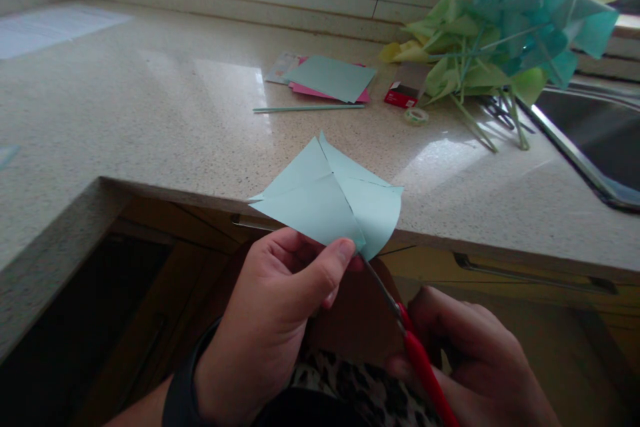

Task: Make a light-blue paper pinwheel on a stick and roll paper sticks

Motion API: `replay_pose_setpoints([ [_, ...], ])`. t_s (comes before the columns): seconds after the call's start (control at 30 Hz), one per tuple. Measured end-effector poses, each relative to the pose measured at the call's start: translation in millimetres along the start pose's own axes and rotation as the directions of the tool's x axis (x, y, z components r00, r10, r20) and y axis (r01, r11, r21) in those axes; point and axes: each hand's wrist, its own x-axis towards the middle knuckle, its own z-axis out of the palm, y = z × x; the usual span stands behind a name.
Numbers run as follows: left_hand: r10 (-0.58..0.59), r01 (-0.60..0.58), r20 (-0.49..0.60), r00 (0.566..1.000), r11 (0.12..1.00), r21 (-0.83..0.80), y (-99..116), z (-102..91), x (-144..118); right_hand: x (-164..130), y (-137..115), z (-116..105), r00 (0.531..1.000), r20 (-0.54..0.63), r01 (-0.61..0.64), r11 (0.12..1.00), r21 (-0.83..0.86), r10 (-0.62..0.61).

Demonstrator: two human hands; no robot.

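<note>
A square of light blue paper is pinched near its closest corner between the thumb and fingers of my left hand. Slits run in from its corners toward the middle, and its right side curls downward. My right hand grips red-handled scissors. Their metal blades point up and left, touching the paper's near corner by my left thumb. How far the blades stand apart is hard to see. The paper is held over the front edge of the countertop.
On the speckled countertop lie blue and pink paper sheets, thin green sticks, a red box and a tape roll. Paper pinwheels rest at the right beside the sink. Printed sheets lie far left.
</note>
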Motion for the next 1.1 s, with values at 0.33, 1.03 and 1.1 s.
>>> replay_pose_setpoints([
  [0.33,0.001,-0.001,0.012,1.0,1.0,-0.002,3,-2.1,0,-1,2,-1,0.998,0.011,0.055,0.997,-0.052,-0.055],
  [1.03,-0.118,0.124,0.198,0.973,0.992,-0.014,19,-12.5,-1,-19,8,-19,0.973,0.17,-0.16,0.987,-0.014,0.16],
  [1.1,-0.12,0.125,0.199,0.972,0.992,-0.009,18,-13.0,-1,-21,9,-20,0.969,0.18,-0.169,0.985,-0.024,0.171],
])
